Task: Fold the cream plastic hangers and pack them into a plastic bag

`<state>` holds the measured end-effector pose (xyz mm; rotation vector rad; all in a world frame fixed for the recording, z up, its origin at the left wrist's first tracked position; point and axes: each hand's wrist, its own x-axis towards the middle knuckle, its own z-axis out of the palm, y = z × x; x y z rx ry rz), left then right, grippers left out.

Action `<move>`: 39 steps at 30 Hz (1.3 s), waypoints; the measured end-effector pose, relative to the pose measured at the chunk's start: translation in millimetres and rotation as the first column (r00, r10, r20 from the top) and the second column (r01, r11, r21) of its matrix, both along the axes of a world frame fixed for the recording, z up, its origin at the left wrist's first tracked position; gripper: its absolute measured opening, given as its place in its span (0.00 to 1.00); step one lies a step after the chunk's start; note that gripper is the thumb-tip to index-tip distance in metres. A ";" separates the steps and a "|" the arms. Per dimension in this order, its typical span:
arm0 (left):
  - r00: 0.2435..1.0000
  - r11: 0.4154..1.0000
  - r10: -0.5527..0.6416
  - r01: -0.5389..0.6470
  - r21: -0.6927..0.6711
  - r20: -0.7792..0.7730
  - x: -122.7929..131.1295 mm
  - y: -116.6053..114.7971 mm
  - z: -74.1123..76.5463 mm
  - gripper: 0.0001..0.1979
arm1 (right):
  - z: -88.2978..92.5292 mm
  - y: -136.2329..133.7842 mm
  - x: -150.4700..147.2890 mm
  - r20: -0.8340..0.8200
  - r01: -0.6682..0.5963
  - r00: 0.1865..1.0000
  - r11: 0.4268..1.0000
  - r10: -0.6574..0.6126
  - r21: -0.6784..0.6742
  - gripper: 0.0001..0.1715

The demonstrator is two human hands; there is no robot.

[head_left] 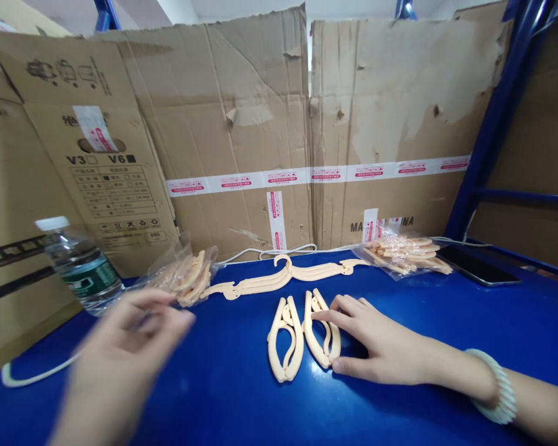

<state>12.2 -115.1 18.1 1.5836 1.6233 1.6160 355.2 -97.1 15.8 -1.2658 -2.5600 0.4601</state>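
Two folded cream plastic travel hangers lie side by side at the middle of the blue table: a left folded hanger [273, 347] and a right folded hanger [310, 337]. My right hand [376, 341] has the right one loosely between thumb and index finger, the index reaching across its upper part and the thumb at its lower right edge. Behind them an unfolded hanger [265, 284] lies spread with its hook upward. My left hand [125, 347], smeared by motion, is in front of a clear bag of folded hangers [193, 279]; its grip cannot be made out.
A second bag of hangers [402, 251] lies at the back right beside a dark phone [478, 265]. A water bottle [86, 272] stands at the left. Cardboard sheets [242, 136] wall off the back, with a white cable [242, 253] along their foot. A blue post [488, 124] rises at right.
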 end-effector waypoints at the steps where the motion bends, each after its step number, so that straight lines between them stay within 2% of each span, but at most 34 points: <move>1: 0.996 0.994 -0.091 0.091 -0.061 0.007 13.3 2.4 -2.9 0.18 | -0.3 0.1 -0.9 -0.001 0.000 1.000 1.000 0.000 -0.001 0.36; 4: 0.923 0.905 -0.382 0.382 -0.188 0.034 48.1 6.7 -15.3 0.12 | -1.6 0.2 -3.1 0.004 0.011 1.000 1.000 -0.011 0.008 0.36; 6: 0.870 0.863 -0.492 0.483 -0.151 -0.030 61.7 11.4 -20.2 0.07 | -2.9 0.6 -4.4 -0.001 0.015 1.000 1.000 -0.015 0.020 0.37; 8: 0.825 0.832 -0.554 0.552 -0.057 -0.107 67.2 18.8 -21.5 0.09 | -4.2 1.6 -5.6 -0.012 0.009 1.000 0.999 -0.009 0.030 0.37; 10: 0.812 0.816 -0.568 0.577 0.040 -0.136 67.8 26.7 -21.5 0.11 | -4.9 3.0 -7.0 -0.019 0.004 1.000 0.999 -0.003 0.034 0.37; 12: 0.824 0.822 -0.558 0.565 0.068 -0.097 66.6 32.3 -21.4 0.13 | -5.0 4.2 -8.4 -0.019 0.001 1.000 0.999 0.000 0.034 0.36; 15: 0.841 0.841 -0.541 0.541 -0.005 0.011 65.1 35.3 -21.6 0.12 | -4.7 5.1 -9.3 -0.016 0.003 1.000 1.000 -0.003 0.027 0.36; 21: 0.836 0.822 -0.531 0.548 -0.159 0.136 63.1 38.0 -21.4 0.11 | -6.7 6.0 -6.4 -0.011 0.013 1.000 1.000 -0.014 -0.017 0.35; 25: 0.848 0.834 -0.499 0.525 -0.169 0.177 62.1 41.8 -22.4 0.11 | -8.0 6.0 -4.6 -0.009 0.012 1.000 1.000 -0.012 -0.029 0.35; 28: 0.838 0.822 -0.525 0.545 -0.169 0.150 62.0 43.8 -24.8 0.10 | -8.2 5.4 -3.6 -0.018 -0.004 1.000 1.000 0.003 -0.020 0.35; 31: 0.829 0.816 -0.557 0.557 -0.153 0.048 61.7 43.5 -27.2 0.08 | -8.6 5.5 -2.9 -0.021 -0.005 1.000 1.000 0.005 -0.013 0.34; 34: 0.800 0.826 -0.562 0.558 -0.085 -0.209 60.6 38.6 -26.3 0.10 | -8.6 5.1 -3.4 -0.013 -0.002 1.000 1.000 0.002 -0.008 0.32; 35: 0.756 0.808 -0.574 0.586 -0.063 -0.314 60.1 35.7 -25.0 0.11 | -8.5 4.5 -3.8 -0.008 0.000 1.000 1.000 0.000 -0.002 0.31; 37: 0.613 0.734 -0.609 0.676 -0.065 -0.503 58.7 28.5 -22.0 0.14 | -7.9 2.4 -4.7 0.006 0.002 1.000 1.000 -0.002 0.008 0.29; 39: 0.457 0.675 -0.622 0.725 -0.139 -0.636 57.1 21.0 -20.3 0.17 | -7.1 0.0 -5.4 0.015 -0.001 1.000 1.000 0.000 0.020 0.29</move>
